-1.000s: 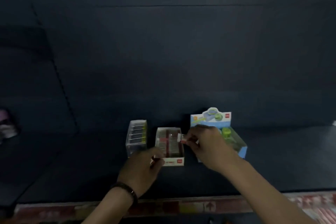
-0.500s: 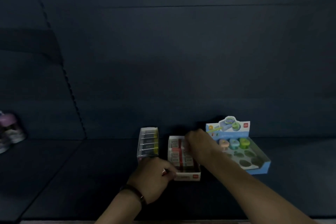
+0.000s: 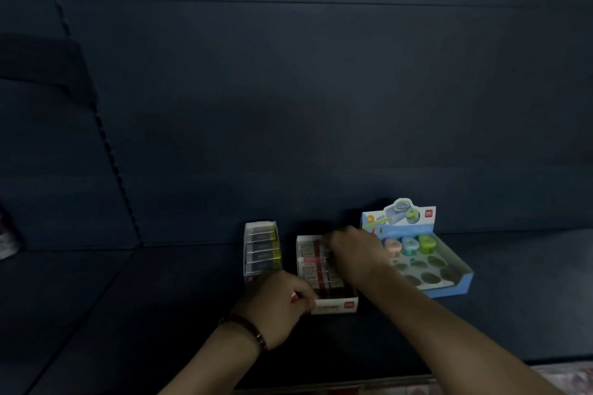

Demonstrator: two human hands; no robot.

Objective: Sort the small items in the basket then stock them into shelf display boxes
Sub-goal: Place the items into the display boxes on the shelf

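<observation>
Pretty dark shot, so a lot is murky. The right hand [image 3: 353, 253] is curled down over the far end of the middle box [image 3: 337, 306]. Its fingertips are buried in there, so I honestly can't tell if it's gripping anything. The left hand [image 3: 276, 301], with a bracelet [image 3: 250, 329] on the wrist, pinches that box's near-left corner.

The box sits around 6 o'clock in the view. Its long axis runs 12 to 6, and the white label panel with a red logo faces 6. Inside are two columns of small white and reddish packs [image 3: 309, 266], with print too blurry to read.

At its 9 o'clock is a left box [image 3: 261, 250] of dark-and-yellow packs. At 3 o'clock is a blue box [image 3: 449, 279] with three rounded pieces [image 3: 410, 245] in pink, blue and green. Some pale thing [image 3: 6, 240] is cut off at the frame's 9 o'clock edge.
</observation>
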